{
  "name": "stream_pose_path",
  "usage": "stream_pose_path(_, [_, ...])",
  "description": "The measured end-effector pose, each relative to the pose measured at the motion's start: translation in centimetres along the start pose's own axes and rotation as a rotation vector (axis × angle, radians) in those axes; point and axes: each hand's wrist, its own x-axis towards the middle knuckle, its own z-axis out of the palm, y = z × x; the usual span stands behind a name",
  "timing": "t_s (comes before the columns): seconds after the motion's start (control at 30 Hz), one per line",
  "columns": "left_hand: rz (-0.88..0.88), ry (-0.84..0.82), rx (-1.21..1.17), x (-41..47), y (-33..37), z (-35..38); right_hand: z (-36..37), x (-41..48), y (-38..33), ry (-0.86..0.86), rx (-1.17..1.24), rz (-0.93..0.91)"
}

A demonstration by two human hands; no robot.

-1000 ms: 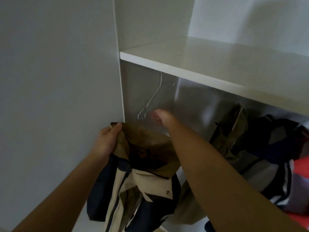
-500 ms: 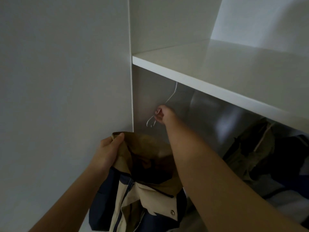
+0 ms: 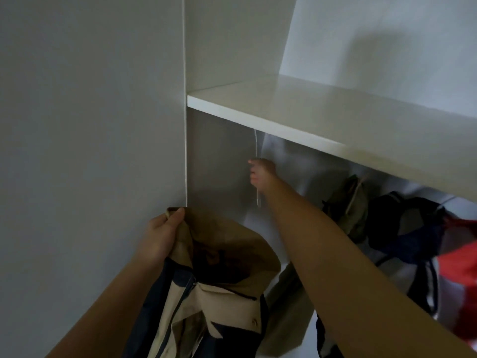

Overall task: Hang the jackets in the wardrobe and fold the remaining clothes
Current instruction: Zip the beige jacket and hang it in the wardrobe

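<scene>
Right hand (image 3: 261, 173) closed round wire hanger (image 3: 255, 142) (long axis near vertical), up-right of jacket collar (image 3: 222, 239) pinched in left hand (image 3: 160, 236).

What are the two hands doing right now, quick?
Left hand: grips the tan and navy jacket at its top edge.
Right hand: closed around a white wire hanger.

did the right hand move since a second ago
yes: the right hand rose toward the white wardrobe shelf and now grips the thin white wire hanger
</scene>
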Motion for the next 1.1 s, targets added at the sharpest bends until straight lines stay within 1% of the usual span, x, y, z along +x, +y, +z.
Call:
stream_pose_path(0.07, [0.009,-0.044,0.011,0.0,-0.2,-0.3,-0.3,-2.1,0.5,0.014,0.043,0.053])
stream_pose_path(0.1, [0.012,-0.071,0.013,-0.2,-0.2,-0.2,-0.7,-3.4,0.9,0.083,-0.027,0.047])
stream_pose_path(0.17, [0.011,-0.095,0.011,-0.6,-0.3,-0.1,-1.4,-6.2,2.1,0.151,-0.245,0.008])
stream_pose_path(0.2, [0.005,-0.11,0.011,-0.8,-0.4,-0.3,-1.9,-8.0,3.0,0.168,-0.334,-0.035])
stream_pose_path(0.27, [-0.024,-0.145,0.01,-1.0,-0.5,-0.5,-3.0,-12.3,5.6,0.213,-0.441,-0.189])
stream_pose_path(0.33, [-0.039,-0.183,0.031,-1.1,-0.8,-0.9,-4.1,-16.2,8.4,0.289,-0.448,-0.287])
stream_pose_path(0.4, [-0.048,-0.223,0.053,-1.3,-1.2,-1.1,-4.4,-18.1,9.9,0.342,-0.368,-0.321])
stream_pose_path(0.5, [-0.073,-0.292,0.087,-1.9,-1.8,-1.2,-3.9,-19.1,9.5,0.383,-0.21,-0.416])
stream_pose_path(0.6, [-0.09,-0.339,0.099,-2.3,-2.1,-1.3,-3.3,-21.2,9.1,0.383,-0.187,-0.539])
stream_pose_path(0.67, [-0.098,-0.349,0.11,-2.5,-2.3,-1.2,-3.5,-23.2,9.0,0.374,-0.114,-0.583])
stream_pose_path(0.83, [-0.152,-0.388,0.17,-2.8,-3.2,-0.5,-4.0,-27.6,7.5,0.343,0.06,-0.531])
stream_pose_path(0.93, [-0.169,-0.417,0.194,-3.5,-3.3,0.4,-3.3,-30.2,6.0,0.31,0.159,-0.578])
stream_pose_path(1.03, [-0.197,-0.428,0.17,-4.1,-3.3,1.1,-2.5,-31.2,5.0,0.306,0.37,-0.636])
stream_pose_path(1.1, [-0.217,-0.442,0.132,-4.4,-3.0,1.6,-1.8,-31.1,5.1,0.312,0.452,-0.645])
